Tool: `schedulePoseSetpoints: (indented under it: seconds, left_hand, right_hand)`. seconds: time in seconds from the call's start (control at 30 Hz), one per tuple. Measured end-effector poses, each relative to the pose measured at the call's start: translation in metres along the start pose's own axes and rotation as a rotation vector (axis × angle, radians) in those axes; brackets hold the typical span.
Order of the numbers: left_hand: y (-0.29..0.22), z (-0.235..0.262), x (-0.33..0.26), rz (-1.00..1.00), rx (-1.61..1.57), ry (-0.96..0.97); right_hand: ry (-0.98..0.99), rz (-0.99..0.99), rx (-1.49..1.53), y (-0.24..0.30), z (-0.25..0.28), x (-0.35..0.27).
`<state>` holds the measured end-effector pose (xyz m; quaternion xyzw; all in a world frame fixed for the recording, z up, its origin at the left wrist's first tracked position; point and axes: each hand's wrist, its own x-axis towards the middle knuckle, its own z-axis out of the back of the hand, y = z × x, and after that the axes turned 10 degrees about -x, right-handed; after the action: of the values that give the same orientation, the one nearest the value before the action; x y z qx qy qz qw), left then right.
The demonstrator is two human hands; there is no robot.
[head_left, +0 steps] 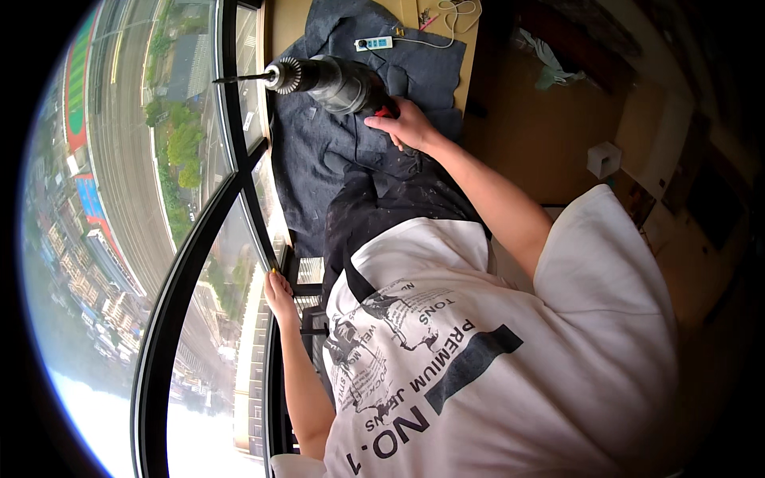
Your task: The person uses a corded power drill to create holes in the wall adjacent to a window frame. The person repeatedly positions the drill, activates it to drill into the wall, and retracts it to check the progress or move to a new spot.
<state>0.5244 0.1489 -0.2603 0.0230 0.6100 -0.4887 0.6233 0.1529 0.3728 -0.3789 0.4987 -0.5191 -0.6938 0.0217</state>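
Observation:
My right hand is wrapped round the handle of a dark power drill, one with a red part beside the grip. The drill lies level across the view, and its long dark bit points left at the black window frame. From this view I cannot tell whether the tip touches the frame. Lower down, my left hand is closed at the edge of the window frame. A tiny yellow spot shows at its fingertips, too small to name.
Dark grey cloth covers the wooden surface ahead. On it lies a white power strip with a plug in it and a white cable. Tall glass panes rise on the left, with rail tracks far below. A white box stands at right.

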Motion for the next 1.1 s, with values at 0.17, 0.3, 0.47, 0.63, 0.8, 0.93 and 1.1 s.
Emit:
schedulePoseSetpoints:
  seconds: [0.17,0.3,0.47,0.63,0.8,0.93,1.1]
  left_hand:
    - [0.04,0.03,0.015,-0.115,0.01,0.063]
    - [0.025,0.028,0.008,-0.215,0.056,0.114]
    - [-0.022,0.025,0.0,-0.428,-0.13,0.17]
    - [-0.062,0.009,-0.045,-0.795,-0.343,0.062]
    - [-0.099,0.005,-0.079,-0.733,-0.214,0.257]
    - [-0.124,0.007,-0.105,-0.823,-0.114,-0.06]
    - [-0.147,0.037,-0.142,-0.869,-0.372,-0.148]
  right_hand:
    - [-0.052,0.074,0.018,-0.017,-0.04,-0.033]
    - [-0.011,0.096,0.029,-0.017,-0.098,-0.063]
    - [0.118,0.081,-0.003,-0.02,-0.157,-0.101]
    - [0.288,0.133,-0.094,-0.017,-0.196,-0.123]
    - [0.38,0.176,-0.12,0.02,-0.215,-0.139]
    - [0.423,0.321,-0.112,0.051,-0.225,-0.155]
    - [0.614,0.333,-0.077,0.091,-0.247,-0.17]
